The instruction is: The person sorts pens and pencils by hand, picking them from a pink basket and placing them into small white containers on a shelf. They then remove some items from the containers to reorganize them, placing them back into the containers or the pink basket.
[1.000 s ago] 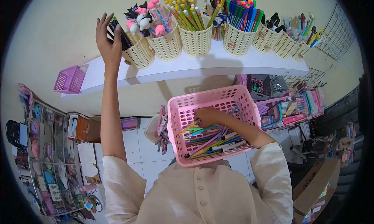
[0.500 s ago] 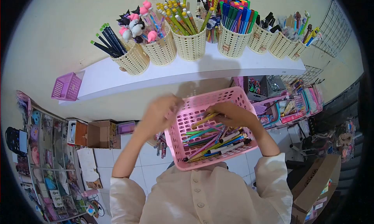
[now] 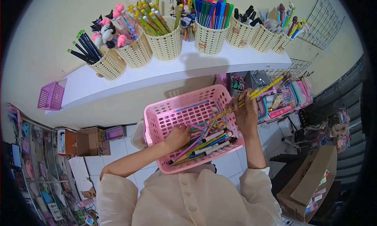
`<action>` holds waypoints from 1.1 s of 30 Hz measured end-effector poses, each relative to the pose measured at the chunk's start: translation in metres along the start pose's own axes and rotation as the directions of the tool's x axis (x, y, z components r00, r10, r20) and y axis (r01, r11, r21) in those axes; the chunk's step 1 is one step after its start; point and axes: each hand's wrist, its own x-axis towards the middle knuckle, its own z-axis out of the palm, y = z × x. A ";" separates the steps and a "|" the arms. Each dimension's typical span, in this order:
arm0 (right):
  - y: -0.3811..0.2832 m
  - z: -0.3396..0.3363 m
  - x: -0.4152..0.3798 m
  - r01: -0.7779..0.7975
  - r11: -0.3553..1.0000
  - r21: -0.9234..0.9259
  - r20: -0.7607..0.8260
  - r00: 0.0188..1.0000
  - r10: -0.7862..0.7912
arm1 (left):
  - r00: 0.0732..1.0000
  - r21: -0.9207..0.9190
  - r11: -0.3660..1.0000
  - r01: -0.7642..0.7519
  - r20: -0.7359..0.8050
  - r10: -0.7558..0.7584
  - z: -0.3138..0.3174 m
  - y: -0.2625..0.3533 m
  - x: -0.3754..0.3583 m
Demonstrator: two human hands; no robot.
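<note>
A pink plastic basket (image 3: 151, 122) with a perforated floor holds a loose heap of pens and pencils (image 3: 208, 145) on its near right side. My left hand (image 3: 177, 138) reaches inside, fingers curled at the left edge of the heap; whatever they grip is hidden. Above the basket's right rim, my right hand (image 3: 244, 108) is closed around yellow pencils (image 3: 271, 84), which slant up to the right. White-barrelled markers (image 3: 212, 147) lie near the front of the heap. A lone blue pencil (image 3: 192, 106) rests along the far side.
Behind the basket runs a white shelf (image 3: 157, 80) bearing several cream woven cups (image 3: 165, 45) filled with pencils, pens and markers. A small purple basket (image 3: 52, 95) sits at its left end. Stationery trays (image 3: 277, 108) are at right; an open cardboard box (image 3: 310, 179) stands lower right.
My right hand has risen from inside the basket to its right rim with yellow pencils. My left hand has gone from the left rim down into the basket. The camera view has shifted.
</note>
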 end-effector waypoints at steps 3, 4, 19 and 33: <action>-0.001 -0.010 -0.002 -0.090 0.992 0.089 -0.010 0.996 0.091 | 1.000 -0.197 0.980 -0.016 0.019 0.020 -0.008 -0.017 0.002; -0.001 -0.010 -0.002 -0.079 0.996 0.046 -0.031 0.996 0.081 | 0.999 -0.344 0.939 0.003 0.033 0.009 -0.012 -0.023 0.002; 0.009 -0.012 0.003 -0.058 0.997 -0.058 -0.057 0.997 0.055 | 0.950 -0.358 0.927 0.112 0.313 0.006 -0.022 -0.016 -0.004; 0.024 -0.024 0.010 -0.147 0.989 0.033 -0.102 0.983 0.150 | 0.970 -0.324 0.941 0.097 0.242 -0.017 -0.022 -0.009 -0.008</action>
